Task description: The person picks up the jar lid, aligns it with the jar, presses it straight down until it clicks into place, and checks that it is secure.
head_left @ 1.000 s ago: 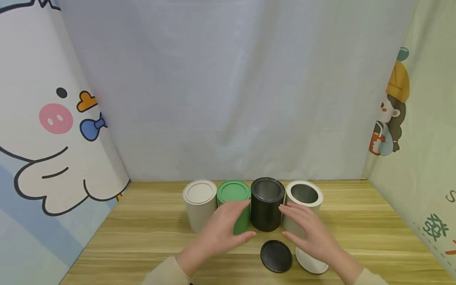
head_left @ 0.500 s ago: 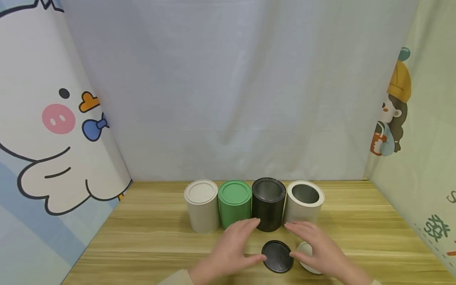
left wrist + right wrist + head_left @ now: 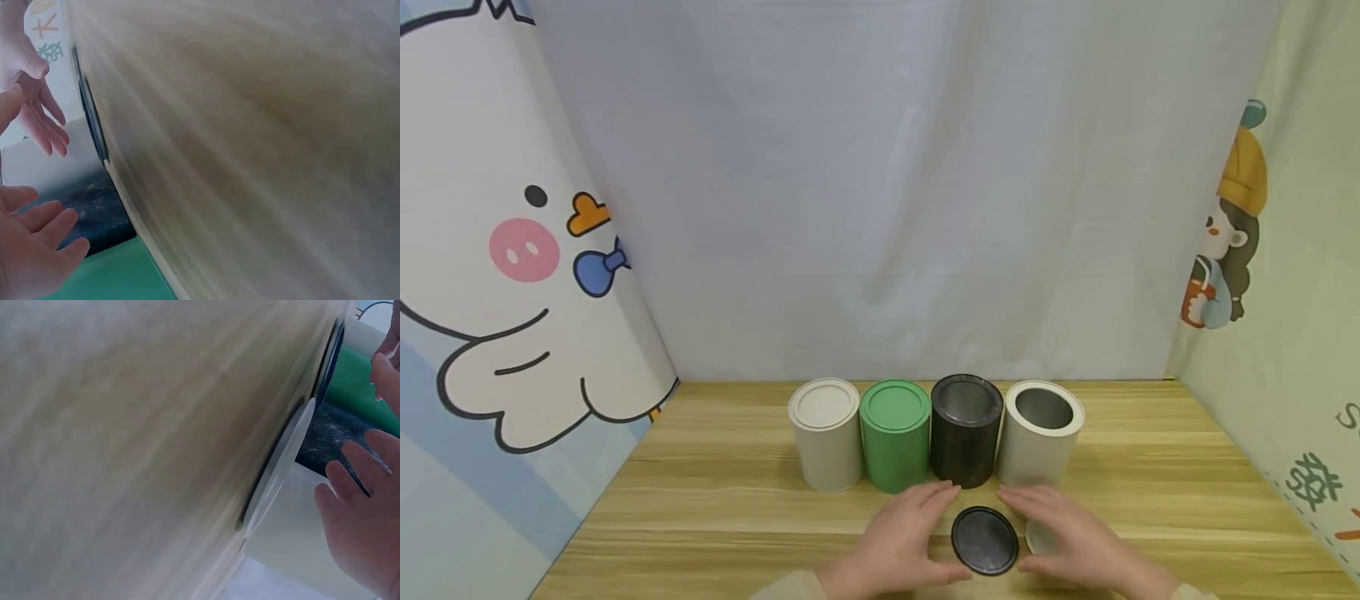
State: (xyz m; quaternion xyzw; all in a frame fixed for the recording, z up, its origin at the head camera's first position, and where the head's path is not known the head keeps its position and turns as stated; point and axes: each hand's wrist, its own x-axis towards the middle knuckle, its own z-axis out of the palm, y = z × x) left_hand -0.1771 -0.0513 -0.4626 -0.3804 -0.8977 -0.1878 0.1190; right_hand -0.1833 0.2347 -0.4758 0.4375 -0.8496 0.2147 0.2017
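Observation:
A round black lid (image 3: pixel 985 541) lies flat on the table, between my two hands. To its left is my left hand (image 3: pixel 898 546), fingers spread and holding nothing. On the other side my right hand (image 3: pixel 1071 537) hovers over a white lid (image 3: pixel 1040 537), hiding much of it; the right wrist view shows this white lid (image 3: pixel 281 465) apart from the fingers. Behind the hands stand a black can (image 3: pixel 966 442) with its top uncovered and a white can (image 3: pixel 1037 450), also uncovered, with a dark inside.
Left of the black can are a green can (image 3: pixel 895 450) and a white can (image 3: pixel 826 446), both with lids on. The cans form a row near the table's back edge. A pale curtain (image 3: pixel 880 192) hangs behind, with printed cloths at both sides.
Both hands have drawn back from in front of the cans toward the near side, now on either side of the black lid. The cans and lids have stayed where they were.

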